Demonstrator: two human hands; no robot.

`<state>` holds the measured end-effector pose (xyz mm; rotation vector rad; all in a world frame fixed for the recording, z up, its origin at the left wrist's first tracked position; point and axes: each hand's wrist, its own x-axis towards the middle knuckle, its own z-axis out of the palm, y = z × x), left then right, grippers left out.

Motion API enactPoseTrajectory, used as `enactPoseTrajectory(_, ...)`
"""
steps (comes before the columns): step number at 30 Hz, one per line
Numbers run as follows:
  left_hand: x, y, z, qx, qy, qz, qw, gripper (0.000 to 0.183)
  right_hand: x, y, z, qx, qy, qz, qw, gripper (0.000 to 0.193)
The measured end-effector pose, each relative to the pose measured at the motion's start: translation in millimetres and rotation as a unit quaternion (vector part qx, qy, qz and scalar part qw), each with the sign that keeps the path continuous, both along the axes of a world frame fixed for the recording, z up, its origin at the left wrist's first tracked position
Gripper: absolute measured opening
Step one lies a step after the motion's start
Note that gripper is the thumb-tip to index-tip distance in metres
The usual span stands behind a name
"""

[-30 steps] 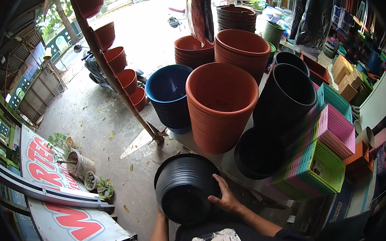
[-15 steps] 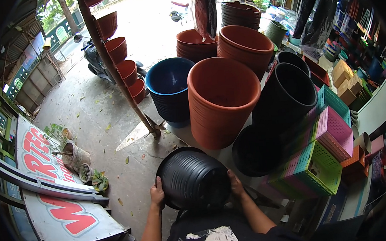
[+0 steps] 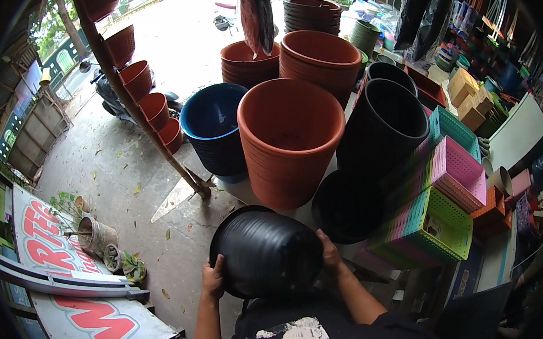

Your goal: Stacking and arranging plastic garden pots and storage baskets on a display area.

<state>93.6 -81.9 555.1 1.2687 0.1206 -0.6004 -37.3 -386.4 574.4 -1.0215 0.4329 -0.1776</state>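
Note:
A large black plastic plant pot lies tilted on its side in front of my body, its rim to the left and its base to the right. My left hand grips the pot at its rim, thumb up along the outside. On the base side, my right hand holds it, with part of the fingers hidden behind the pot. Just beyond stand a stack of terracotta-coloured pots, a stack of dark blue pots and tall black pots. Another black pot sits low to the right.
Pastel perforated baskets are stacked at the right. A slanting wooden pole carries small hanging pots at the left. Potted plants and a printed banner line the left side. A motorbike is parked farther back.
The surroundings have shifted left in the picture as the view turned slightly. The black pot stays between both hands and has rolled or tilted a little.

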Motion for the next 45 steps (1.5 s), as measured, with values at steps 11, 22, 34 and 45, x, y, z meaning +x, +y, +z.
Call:
enactPoseTrajectory(11, -26, -64, 122, 0.171, -0.410, -0.340, 0.829, 0.025, -29, -47, -24, -0.101, 0.022, -0.035, 0.994, 0.057)
enactPoseTrajectory(22, -38, -124, 102, 0.093, -0.708, -0.473, 0.516, 0.019, -93, -66, 66, -0.096, 0.072, -0.217, 0.969, 0.054)
enactPoseTrajectory(34, -10, -219, 20, -0.016, -0.154, -0.263, 0.952, 0.084, -102, -99, 62, -0.146, -0.027, -0.458, 0.877, 0.065)
enactPoseTrajectory(45, 19, -320, -32, 0.181, -0.312, -0.321, 0.876, 0.084, -76, -178, -49, -0.427, 0.231, -0.492, 0.722, 0.059)
